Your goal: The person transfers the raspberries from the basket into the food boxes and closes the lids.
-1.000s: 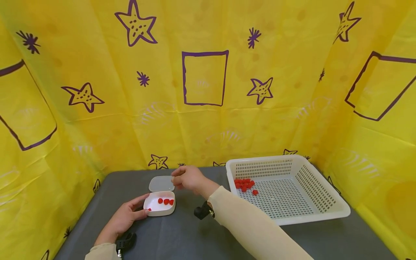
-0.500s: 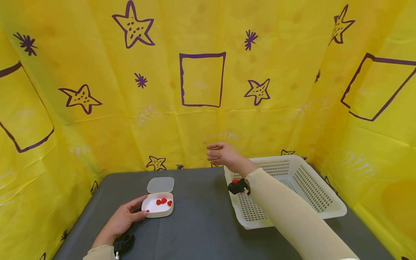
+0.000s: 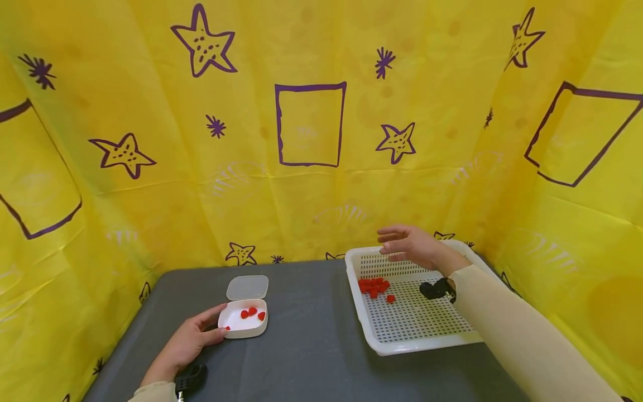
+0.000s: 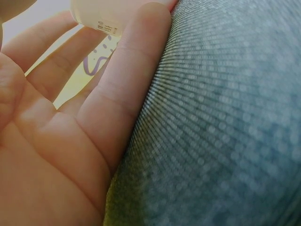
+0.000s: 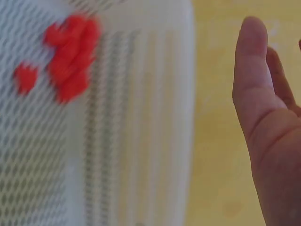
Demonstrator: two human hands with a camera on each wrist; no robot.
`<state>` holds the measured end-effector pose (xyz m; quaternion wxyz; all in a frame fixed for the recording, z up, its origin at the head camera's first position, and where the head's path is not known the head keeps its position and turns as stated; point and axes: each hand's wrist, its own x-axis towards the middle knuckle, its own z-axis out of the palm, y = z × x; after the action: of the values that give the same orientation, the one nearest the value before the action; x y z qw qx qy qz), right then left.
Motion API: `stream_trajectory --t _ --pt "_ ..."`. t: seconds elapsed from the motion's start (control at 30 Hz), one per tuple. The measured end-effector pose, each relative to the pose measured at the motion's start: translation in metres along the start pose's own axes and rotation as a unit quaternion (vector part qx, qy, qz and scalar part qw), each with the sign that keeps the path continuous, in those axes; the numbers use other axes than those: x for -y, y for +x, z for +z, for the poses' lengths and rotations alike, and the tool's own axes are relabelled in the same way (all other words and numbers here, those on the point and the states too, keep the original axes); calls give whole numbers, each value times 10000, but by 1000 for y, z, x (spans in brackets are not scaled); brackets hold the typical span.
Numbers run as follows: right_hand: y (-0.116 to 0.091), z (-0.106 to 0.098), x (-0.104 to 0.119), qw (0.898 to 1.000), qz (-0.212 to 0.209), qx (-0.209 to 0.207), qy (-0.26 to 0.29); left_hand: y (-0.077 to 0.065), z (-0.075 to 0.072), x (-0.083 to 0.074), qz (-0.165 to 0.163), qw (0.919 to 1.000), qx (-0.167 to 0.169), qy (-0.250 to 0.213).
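Observation:
My left hand [image 3: 185,341] grips the left side of a small white lidded box [image 3: 248,333], fingers behind and thumb in front. The thumb and the pale box [image 4: 101,16] also show in the left wrist view. Several small red berry-like pieces [image 3: 252,311] lie inside the box; one at its left end is partly hidden. Behind it lies a translucent lid [image 3: 247,287]. Over the back of a white perforated basket [image 3: 365,329], my right hand [image 3: 409,245] hovers with loose, extended fingers and holds nothing. A cluster of red pieces [image 3: 373,286] sits at the basket's left, one piece [image 3: 390,299] apart.
Dark grey cloth [image 3: 311,335] covers the table, with the box on the left and the basket on the right. A yellow curtain [image 3: 311,206] with purple drawings stands close behind and along both sides.
My right hand has moved right, from beside the box's lid to above the basket. Red pieces in the box have shifted slightly. The left hand keeps its grip on the box.

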<state>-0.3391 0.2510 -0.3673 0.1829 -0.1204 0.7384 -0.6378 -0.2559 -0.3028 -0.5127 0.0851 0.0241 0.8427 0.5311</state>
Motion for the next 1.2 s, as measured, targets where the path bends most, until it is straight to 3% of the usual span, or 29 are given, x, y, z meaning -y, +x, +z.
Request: stream_trajectory --t 0.2,0.4,0.57,0.8,1.2 --pt "-15 -17 -34 9974 455 46 -552 -1 0 -1 94 9998 45 -167" --pt "-19 -20 -57 9944 659 201 -803 -1 2 -1 116 9996 37 -272" --pt "-16 -20 -70 9853 952 219 -1399 -2 2 -2 84 9997 16 -250" --pt "-13 -12 -79 9663 1159 420 -2261 -1 2 -3 89 9997 23 -216" --pt "-5 -3 -86 9475 1477 730 -2741 -2 2 -3 60 9998 12 -201"
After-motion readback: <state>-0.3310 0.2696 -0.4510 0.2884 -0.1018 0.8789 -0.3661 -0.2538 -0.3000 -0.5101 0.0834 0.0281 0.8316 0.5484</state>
